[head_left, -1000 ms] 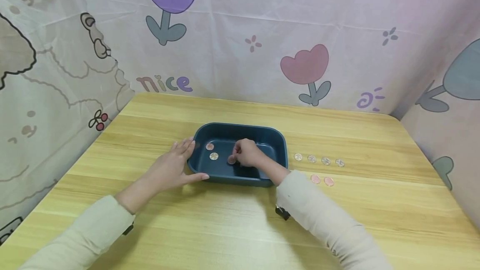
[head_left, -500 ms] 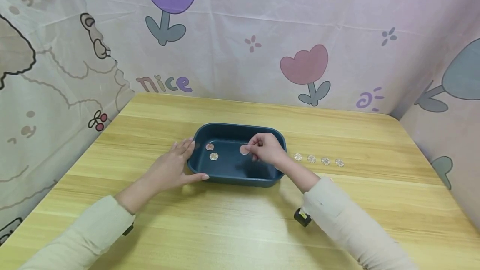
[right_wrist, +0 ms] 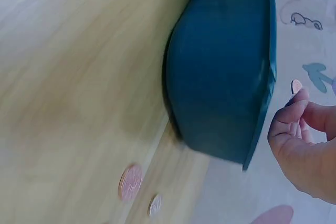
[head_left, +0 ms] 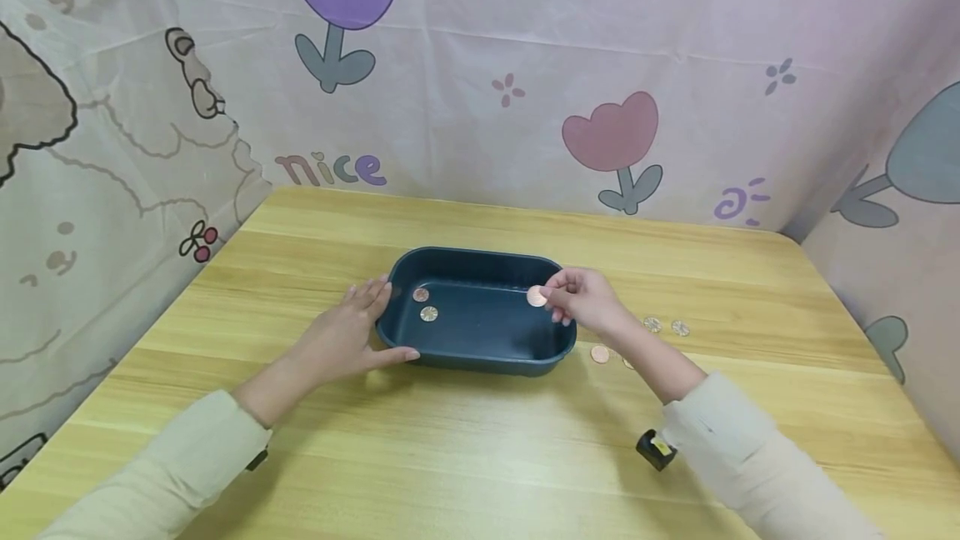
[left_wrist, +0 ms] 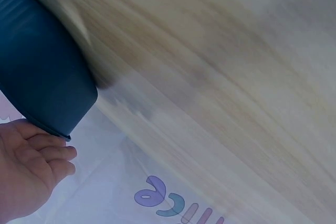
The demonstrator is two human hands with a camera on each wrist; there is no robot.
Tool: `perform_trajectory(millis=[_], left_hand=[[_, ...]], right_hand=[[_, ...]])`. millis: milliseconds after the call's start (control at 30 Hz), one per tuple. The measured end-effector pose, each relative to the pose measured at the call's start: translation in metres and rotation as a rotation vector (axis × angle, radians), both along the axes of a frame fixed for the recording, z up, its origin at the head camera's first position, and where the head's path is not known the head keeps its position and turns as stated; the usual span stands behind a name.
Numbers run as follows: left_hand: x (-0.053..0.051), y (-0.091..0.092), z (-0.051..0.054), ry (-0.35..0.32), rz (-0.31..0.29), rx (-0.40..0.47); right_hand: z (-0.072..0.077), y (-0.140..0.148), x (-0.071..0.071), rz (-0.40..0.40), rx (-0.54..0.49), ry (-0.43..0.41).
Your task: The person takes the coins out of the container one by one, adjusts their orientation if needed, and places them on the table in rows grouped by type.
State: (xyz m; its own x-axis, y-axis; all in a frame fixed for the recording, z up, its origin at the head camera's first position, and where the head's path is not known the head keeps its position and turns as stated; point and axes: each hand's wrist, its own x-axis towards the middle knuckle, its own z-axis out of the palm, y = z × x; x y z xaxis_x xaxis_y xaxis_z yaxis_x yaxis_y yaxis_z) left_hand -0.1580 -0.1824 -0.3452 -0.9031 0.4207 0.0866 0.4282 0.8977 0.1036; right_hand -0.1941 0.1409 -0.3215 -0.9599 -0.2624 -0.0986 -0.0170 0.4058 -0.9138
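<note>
My right hand [head_left: 588,298] pinches a copper-coloured coin [head_left: 537,296] between thumb and fingers, over the right end of a dark blue rectangular box [head_left: 472,363]. In the right wrist view that coin [right_wrist: 296,86] shows just past the fingertips, above the box rim. At the box's left end my left hand [head_left: 333,340] rests with fingers spread on the rim and the thumb along the near side. Two coins lie on the box floor towards the left: a copper one [head_left: 421,295] and a paler gold one [head_left: 428,314].
Right of the box, silver coins [head_left: 652,325] lie in a row on the wooden table [head_left: 465,448], partly hidden by my right forearm. Nearer me are copper coins [head_left: 600,354]. A printed cloth [head_left: 465,132] hangs along the table's back edge.
My right hand has lifted the copper coin from the box floor and carried it rightwards, to above the box's right end. The left hand and the box have stayed in place.
</note>
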Motion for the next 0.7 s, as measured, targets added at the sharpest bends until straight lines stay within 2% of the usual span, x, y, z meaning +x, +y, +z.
perform_trajectory(millis=[133,333,700], left_hand=[[0.000,0.001,0.000,-0.002,-0.007,0.005],[0.000,0.001,0.000,-0.013,0.017,0.007],[-0.001,0.000,0.000,-0.014,0.007,0.005]], right_hand=[[0.003,0.019,0.007,-0.028,-0.003,-0.013],[0.005,0.050,0.017,-0.086,0.029,-0.033],[-0.008,0.104,0.033,-0.154,0.064,-0.074]])
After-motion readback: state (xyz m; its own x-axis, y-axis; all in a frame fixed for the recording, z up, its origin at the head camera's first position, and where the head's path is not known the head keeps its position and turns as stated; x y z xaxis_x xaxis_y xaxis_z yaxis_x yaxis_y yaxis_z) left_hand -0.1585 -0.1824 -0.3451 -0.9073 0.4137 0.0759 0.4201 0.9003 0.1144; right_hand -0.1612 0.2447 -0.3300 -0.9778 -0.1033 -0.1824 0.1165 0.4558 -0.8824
